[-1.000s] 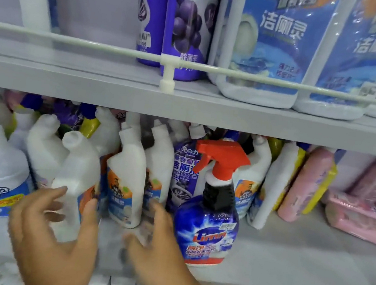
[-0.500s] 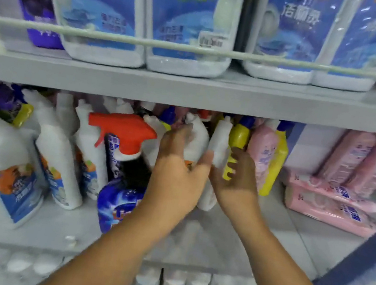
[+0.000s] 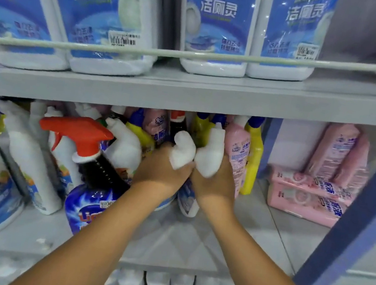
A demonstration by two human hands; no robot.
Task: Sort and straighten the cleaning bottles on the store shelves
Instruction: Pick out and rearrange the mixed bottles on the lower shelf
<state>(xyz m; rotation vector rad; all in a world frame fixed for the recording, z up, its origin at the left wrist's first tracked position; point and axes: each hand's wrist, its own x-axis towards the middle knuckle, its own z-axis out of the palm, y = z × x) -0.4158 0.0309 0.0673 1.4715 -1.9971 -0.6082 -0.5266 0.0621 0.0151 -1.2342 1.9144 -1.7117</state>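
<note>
Hands (image 3: 164,169) (image 3: 216,183) around white bottles (image 3: 182,151) (image 3: 209,155)

Spray bottle (image 3: 93,176) left of two held bottles (image 3: 194,155); pouches (image 3: 308,198) right

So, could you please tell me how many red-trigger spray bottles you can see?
1: the spray bottle stands at the middle shelf's front, left of both hands. Others may be hidden behind.

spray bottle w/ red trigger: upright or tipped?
Upright-ish: the spray bottle stands on its base on the shelf, neck leaning slightly left in this wide-angle view.
</note>
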